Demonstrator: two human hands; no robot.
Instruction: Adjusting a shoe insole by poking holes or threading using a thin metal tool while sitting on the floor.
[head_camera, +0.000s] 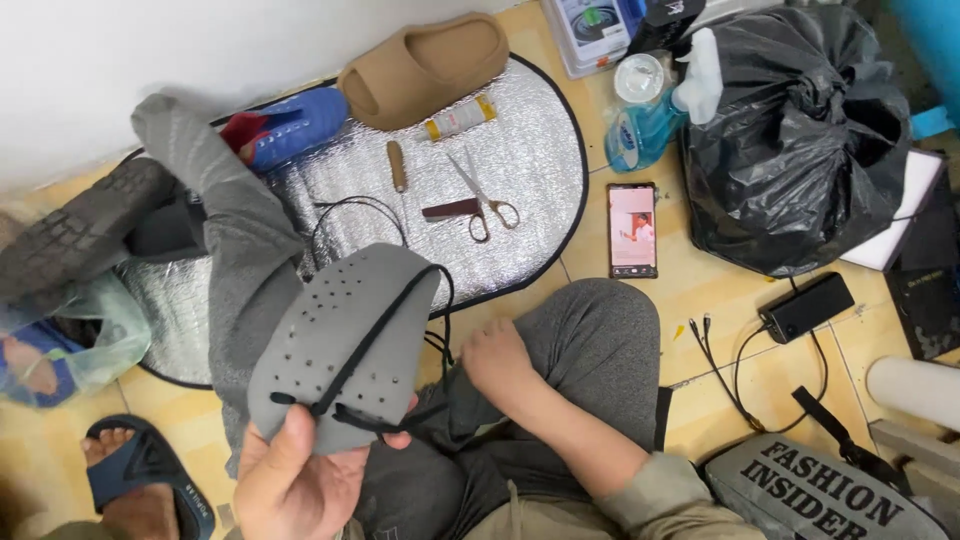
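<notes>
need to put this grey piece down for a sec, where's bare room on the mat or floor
Free: the silver mat right of the scissors, out to its black edge; also the floor tiles between the phone and the cables. Crowded: the mat's top and middle, with sandal, tube, awl, black cord. Left hand holds the grey piece.

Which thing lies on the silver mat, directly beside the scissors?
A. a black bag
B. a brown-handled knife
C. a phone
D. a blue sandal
B: the brown-handled knife lies on the silver mat, its end touching the scissors.
</notes>
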